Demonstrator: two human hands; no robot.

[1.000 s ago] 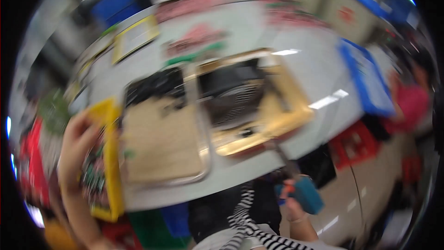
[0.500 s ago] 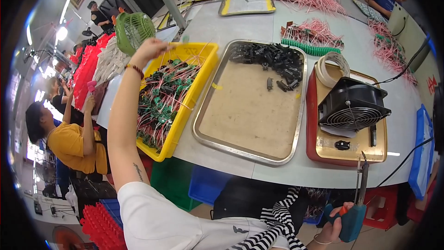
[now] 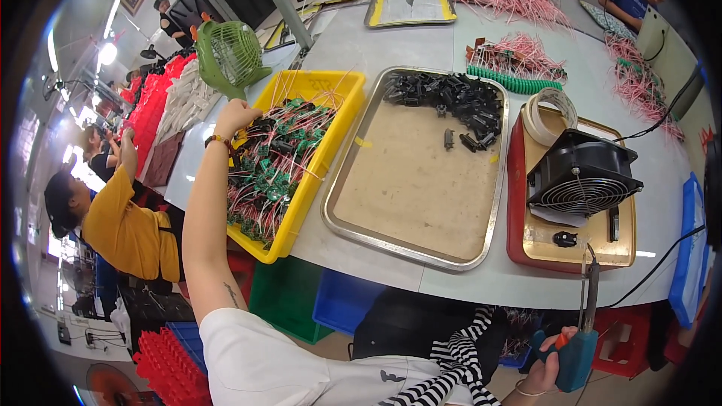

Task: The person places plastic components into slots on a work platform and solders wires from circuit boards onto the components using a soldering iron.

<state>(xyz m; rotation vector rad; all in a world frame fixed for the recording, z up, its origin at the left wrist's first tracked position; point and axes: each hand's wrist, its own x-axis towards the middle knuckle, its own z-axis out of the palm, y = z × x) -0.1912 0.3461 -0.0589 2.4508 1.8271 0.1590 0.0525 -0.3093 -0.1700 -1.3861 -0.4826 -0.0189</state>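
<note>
Fingers of my left hand point(image 3: 236, 116) curl, grip indiscernible, at the ten o'clock edge of wired green boards point(image 3: 278, 173) in the nine o'clock yellow bin point(image 3: 344, 116), apparently picking, which calls for gentle untangling, while my right hand point(image 3: 544, 371), near five o'clock, grips a teal soldering gun point(image 3: 577, 361).

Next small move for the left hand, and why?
Probably pinch one green circuit board out of the yellow bin. The left hand is right by the heap, while the right hand is occupied with the soldering gun, its tip near a small black part on the gold-coloured tray.
</note>
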